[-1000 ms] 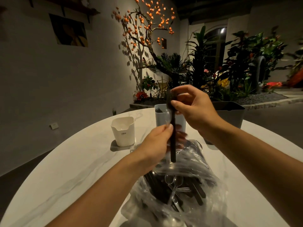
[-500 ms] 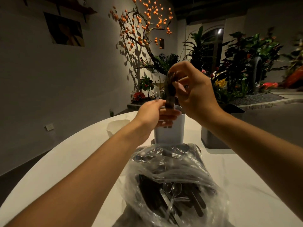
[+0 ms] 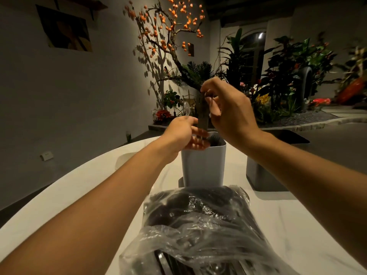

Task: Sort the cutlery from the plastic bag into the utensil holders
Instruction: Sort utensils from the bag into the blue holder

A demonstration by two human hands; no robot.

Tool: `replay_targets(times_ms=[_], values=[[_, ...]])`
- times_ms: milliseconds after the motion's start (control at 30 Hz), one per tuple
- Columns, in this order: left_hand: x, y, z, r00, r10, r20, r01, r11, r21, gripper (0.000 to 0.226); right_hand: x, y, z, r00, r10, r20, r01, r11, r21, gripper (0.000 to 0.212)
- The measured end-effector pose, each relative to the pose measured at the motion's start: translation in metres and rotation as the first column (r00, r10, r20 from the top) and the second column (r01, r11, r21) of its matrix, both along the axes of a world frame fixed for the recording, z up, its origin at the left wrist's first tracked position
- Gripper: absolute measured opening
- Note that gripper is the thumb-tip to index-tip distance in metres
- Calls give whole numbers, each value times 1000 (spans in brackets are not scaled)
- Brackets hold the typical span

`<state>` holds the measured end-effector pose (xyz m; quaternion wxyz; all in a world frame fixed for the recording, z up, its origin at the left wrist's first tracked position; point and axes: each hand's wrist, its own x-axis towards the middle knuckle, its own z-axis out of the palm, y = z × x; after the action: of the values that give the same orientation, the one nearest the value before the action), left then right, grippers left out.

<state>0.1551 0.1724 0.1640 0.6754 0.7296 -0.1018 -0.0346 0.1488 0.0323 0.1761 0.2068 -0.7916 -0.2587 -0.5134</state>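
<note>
white table [image 3: 83, 187], orange-fruited tree [image 3: 168, 30], wall picture [image 3: 65, 30]

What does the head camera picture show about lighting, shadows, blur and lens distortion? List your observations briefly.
Head view: dim room, with a spotlight on the orange-fruited tree throwing leaf shadows on the wall; glare patches on the plastic bag; motion blur on the left hand and the dark cutlery the right hand pinches; the wide-angle lens bends the table edge.

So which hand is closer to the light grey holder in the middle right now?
Left. The left hand sits right at the rim of the light grey holder, pinching a clear spoon; the right hand is higher above it, gripping dark cutlery.
</note>
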Motion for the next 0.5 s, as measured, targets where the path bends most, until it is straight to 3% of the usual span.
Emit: replay_targets(times_ms=[100,167,233,267,333,400,500], values=[[11,9,-12,990,121,68,-128,986,111,35,18,0,-21,978,-103,-182,101,995,-19,24],[14,18,-18,993,104,57,-109,989,101,36,25,1,-31,875,-333,-350,251,933,-260,26],[11,26,-22,995,90,39,-92,994,62,35,28,5,-36,757,-518,-397,277,806,-524,33],[9,29,-23,995,89,33,-90,995,45,34,28,7,-36,732,-544,-409,269,784,-560,37],[4,37,-24,996,90,25,-91,995,41,33,23,16,-30,766,-473,-436,253,844,-472,37],[-1,46,-26,996,82,19,-83,994,74,38,15,29,-21,850,-225,-477,151,970,-188,30],[-6,58,-29,995,92,30,-96,987,132,63,2,58,-3,776,171,-607,-52,977,208,36]])
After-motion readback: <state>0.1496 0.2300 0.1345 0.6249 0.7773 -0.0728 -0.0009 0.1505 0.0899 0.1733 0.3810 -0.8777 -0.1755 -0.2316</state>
